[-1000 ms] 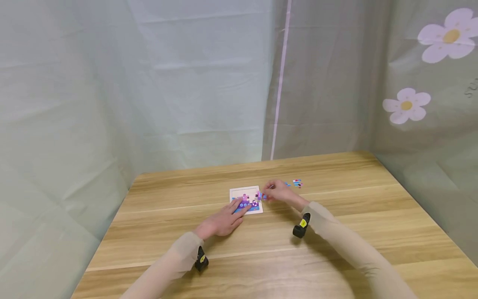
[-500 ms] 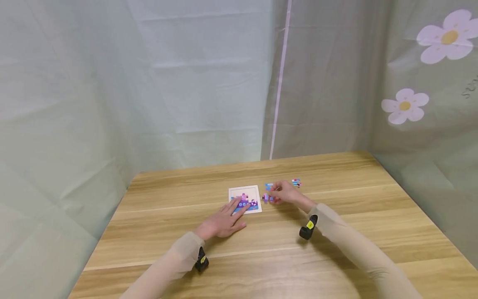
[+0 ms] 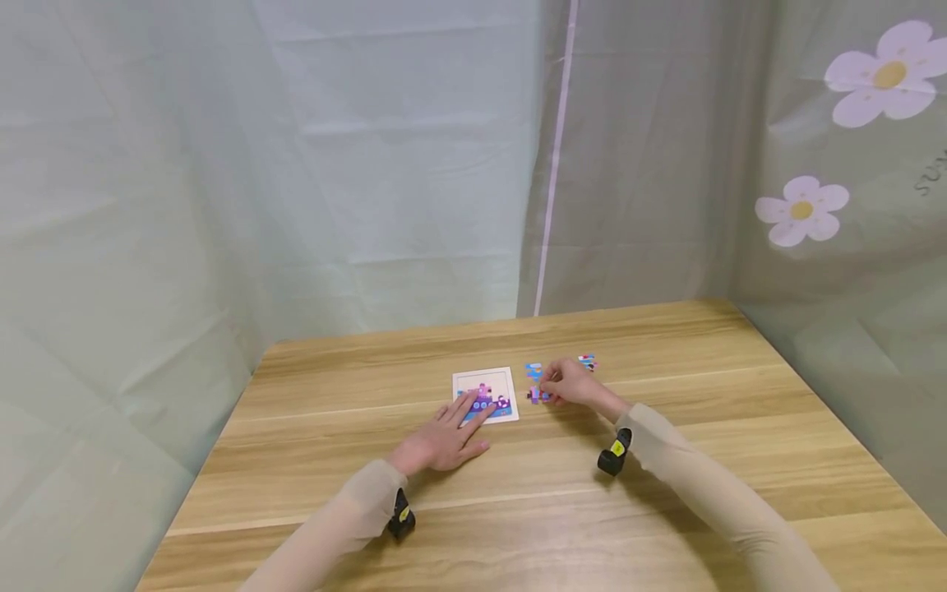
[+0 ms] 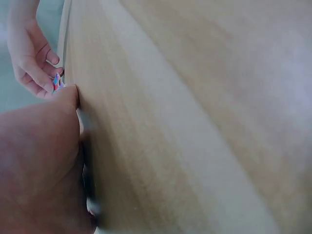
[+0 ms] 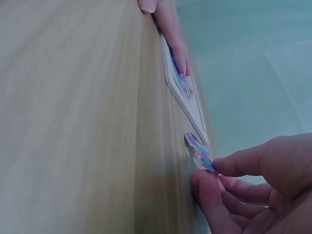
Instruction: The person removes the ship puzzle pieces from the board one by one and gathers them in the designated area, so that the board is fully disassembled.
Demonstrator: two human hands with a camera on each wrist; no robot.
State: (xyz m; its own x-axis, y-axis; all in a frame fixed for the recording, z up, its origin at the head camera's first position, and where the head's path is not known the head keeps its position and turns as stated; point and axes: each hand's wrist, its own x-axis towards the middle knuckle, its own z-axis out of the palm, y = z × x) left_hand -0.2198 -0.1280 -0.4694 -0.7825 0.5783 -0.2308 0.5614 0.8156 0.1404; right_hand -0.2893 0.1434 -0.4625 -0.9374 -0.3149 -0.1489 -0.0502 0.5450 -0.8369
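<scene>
My left hand (image 3: 444, 436) lies with fingers spread over the lower part of a small white-framed jigsaw tray (image 3: 505, 419). Inside it, fitted purple, pink and blue pieces (image 3: 484, 392) show around my fingers, and the upper part is bare board. Just right of the tray, my right hand (image 3: 575, 384) pinches a pink, purple and blue jigsaw piece (image 5: 199, 152) between thumb and fingertips. In the right wrist view this piece is tilted close over the table, with one edge hidden by my fingers. The left wrist view shows the piece (image 4: 57, 82) beyond my left hand.
Loose blue-and-white jigsaw pieces (image 3: 533, 371) lie behind the held piece. Further right, another loose piece (image 3: 588, 362) with red and blue sits past my right hand. The wooden table (image 3: 355, 378) ends at hanging curtains (image 3: 399, 205).
My right hand has moved right, away from the tray's edge, taking the pinched jigsaw piece with it. The blue-and-white pieces behind have come into sight. My left hand stays on the tray.
</scene>
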